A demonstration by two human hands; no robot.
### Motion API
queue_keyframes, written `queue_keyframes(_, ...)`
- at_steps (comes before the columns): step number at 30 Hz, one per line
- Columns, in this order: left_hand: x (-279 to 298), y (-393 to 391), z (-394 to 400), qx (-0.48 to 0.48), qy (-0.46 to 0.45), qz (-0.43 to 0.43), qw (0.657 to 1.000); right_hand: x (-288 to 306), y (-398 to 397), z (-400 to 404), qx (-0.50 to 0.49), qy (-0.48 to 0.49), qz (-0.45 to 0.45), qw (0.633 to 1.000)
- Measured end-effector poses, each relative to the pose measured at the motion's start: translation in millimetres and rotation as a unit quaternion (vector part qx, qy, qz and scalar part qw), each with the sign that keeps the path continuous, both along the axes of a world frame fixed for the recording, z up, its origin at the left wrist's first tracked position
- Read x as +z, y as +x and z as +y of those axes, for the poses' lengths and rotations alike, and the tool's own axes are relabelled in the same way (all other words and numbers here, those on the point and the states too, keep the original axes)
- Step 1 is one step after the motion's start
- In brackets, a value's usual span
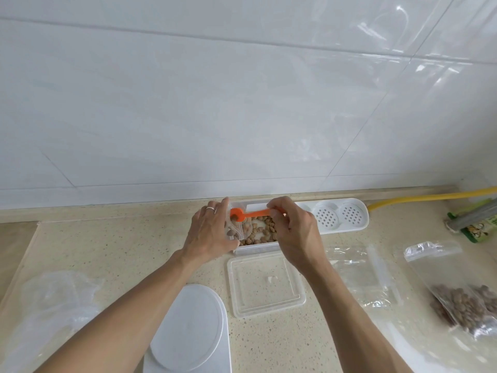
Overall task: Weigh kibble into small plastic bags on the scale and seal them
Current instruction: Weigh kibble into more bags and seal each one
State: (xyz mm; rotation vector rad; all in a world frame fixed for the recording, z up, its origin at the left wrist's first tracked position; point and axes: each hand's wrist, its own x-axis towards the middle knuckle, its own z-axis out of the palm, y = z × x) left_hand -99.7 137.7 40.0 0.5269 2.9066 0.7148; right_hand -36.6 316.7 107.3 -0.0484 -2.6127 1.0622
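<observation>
Kibble (259, 229) lies loose in a clear tub (255, 249) set near the back edge of the table (129, 254), just in front of the wall; placing the tub within reach of both hands keeps the scooping path short. Left hand (208, 231) pinches a small plastic bag (234, 229) at the tub's left rim, its mouth held open toward the spoon, so that spilled pieces would likely fall back into the tub; a few pieces already show inside the bag. Right hand (291, 227) curls its fingers round the handle of an orange spoon (246, 213), whose bowl sits at the bag mouth with kibble in it, which suggests the filling step. Tub lid (265, 284) rests just in front of the tub, between the forearms; white scale (188, 332) stands nearer the person, its platform bare, so weighing appears not yet done for this bag. Filled bag (462, 305) lies well to the right; empty bags (360, 273) lie between it and the lid. Open table remains left of the tub; the wall blocks movement behind it.
</observation>
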Motion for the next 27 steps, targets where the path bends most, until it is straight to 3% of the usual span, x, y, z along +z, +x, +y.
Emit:
queue_keyframes(5,-0.1,0.3,-1.2,0.001,0.001,-0.016,1.0,-0.7,1.2,8.9,-0.013,-0.081,-0.047,0.996)
queue_keyframes(14,-0.9,-1.0,-2.3,0.003,0.011,-0.028,1.0,1.5,-2.5,14.7,-0.047,-0.168,-0.034,0.984)
queue_keyframes(19,-1.7,-2.6,-1.6,0.006,0.013,-0.032,0.999,-2.5,-2.2,18.1,0.002,-0.128,-0.076,0.989)
queue_keyframes(24,-3.2,-2.7,-1.7,0.009,0.018,-0.037,0.999,-3.6,-5.2,16.4,0.007,-0.067,-0.046,0.997)
queue_keyframes(27,-4.0,-2.8,-1.7,0.009,0.018,-0.04,0.999,-1.1,-7.1,15.4,-0.04,-0.109,-0.013,0.993)
